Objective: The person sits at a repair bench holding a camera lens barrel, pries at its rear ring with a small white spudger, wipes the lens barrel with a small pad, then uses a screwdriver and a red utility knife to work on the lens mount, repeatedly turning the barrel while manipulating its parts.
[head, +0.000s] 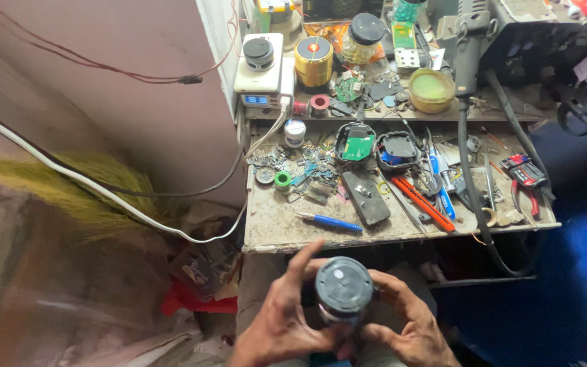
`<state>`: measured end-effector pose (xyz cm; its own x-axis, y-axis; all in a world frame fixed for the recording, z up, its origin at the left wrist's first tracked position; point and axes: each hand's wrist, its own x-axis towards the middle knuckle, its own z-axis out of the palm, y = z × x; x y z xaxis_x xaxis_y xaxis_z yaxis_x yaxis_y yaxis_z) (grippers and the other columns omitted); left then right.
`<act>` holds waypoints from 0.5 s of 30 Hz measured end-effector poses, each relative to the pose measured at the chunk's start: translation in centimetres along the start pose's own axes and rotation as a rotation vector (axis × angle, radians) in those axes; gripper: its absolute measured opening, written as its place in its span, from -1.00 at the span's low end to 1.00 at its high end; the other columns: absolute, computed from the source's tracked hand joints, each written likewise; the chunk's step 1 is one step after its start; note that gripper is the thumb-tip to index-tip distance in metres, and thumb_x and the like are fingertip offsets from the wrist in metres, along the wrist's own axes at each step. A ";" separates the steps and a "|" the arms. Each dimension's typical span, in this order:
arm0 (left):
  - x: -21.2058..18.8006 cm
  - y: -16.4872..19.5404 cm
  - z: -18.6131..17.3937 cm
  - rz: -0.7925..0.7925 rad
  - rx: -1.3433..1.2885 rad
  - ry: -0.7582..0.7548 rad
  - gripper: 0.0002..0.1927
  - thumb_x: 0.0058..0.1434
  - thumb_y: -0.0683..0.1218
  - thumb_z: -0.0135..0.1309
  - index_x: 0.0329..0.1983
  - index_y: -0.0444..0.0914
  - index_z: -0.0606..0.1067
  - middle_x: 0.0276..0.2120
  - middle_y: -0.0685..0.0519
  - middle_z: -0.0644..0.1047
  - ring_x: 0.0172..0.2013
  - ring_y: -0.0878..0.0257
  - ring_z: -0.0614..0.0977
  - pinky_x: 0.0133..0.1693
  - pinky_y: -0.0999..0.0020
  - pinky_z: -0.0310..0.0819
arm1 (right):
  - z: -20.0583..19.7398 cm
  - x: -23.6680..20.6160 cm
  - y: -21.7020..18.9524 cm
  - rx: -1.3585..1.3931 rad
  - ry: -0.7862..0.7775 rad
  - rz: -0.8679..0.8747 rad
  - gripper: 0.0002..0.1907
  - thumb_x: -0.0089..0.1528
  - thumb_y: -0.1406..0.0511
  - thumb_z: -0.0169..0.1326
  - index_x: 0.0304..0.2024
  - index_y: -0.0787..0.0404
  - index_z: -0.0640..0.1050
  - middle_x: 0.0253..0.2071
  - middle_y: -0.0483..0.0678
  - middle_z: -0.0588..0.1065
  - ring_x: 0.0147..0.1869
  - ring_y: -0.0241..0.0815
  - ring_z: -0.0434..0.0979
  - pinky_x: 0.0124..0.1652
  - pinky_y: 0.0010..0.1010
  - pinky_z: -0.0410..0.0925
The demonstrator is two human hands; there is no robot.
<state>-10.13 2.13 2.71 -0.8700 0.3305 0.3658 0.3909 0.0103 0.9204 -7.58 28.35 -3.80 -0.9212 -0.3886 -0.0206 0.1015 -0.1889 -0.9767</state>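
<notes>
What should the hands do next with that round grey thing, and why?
Probably lift the round grey device onto the bench. Left hand and right hand both cup it low in front of the bench, away from the tools. The blue screwdriver lies near the front edge, with bare space beside it, so working there looks easier.

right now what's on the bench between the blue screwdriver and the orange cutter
In the head view, a dark flat phone-like slab lies between the blue screwdriver and the orange cutter.
</notes>
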 end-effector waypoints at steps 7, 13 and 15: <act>-0.4 -1.2 2.1 -0.020 -0.078 -0.084 0.15 -0.01 -0.13 0.41 0.58 -0.31 0.02 0.21 -0.17 0.56 0.23 0.02 0.64 0.29 0.17 0.46 | 0.3 -0.4 -0.1 -0.234 0.045 -0.010 -0.08 0.04 0.43 0.40 0.38 0.29 0.25 0.21 0.10 0.49 0.31 -0.10 0.49 0.28 -0.22 0.30; -0.3 -1.9 3.4 -0.013 -0.039 -0.067 0.08 0.05 -0.19 0.36 0.57 -0.30 0.02 0.28 -0.15 0.52 0.26 0.03 0.61 0.29 0.19 0.45 | 0.7 -0.2 -0.7 -0.279 0.140 0.005 -0.10 -0.01 0.45 0.36 0.37 0.26 0.30 0.20 0.05 0.51 0.28 -0.15 0.51 0.25 -0.26 0.31; -0.2 -1.9 3.7 -0.023 -0.028 -0.073 0.07 0.04 -0.22 0.33 0.57 -0.30 0.02 0.29 -0.15 0.52 0.27 0.04 0.60 0.28 0.20 0.45 | 0.7 -0.3 -1.2 -0.293 0.175 0.019 -0.10 -0.05 0.45 0.37 0.34 0.24 0.33 0.14 0.03 0.55 0.23 -0.16 0.55 0.21 -0.27 0.35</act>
<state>-9.55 5.56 0.41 -0.8542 0.3984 0.3342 0.3613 -0.0074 0.9324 -7.18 28.01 -2.50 -0.9733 -0.2239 -0.0504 0.0299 0.0940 -0.9951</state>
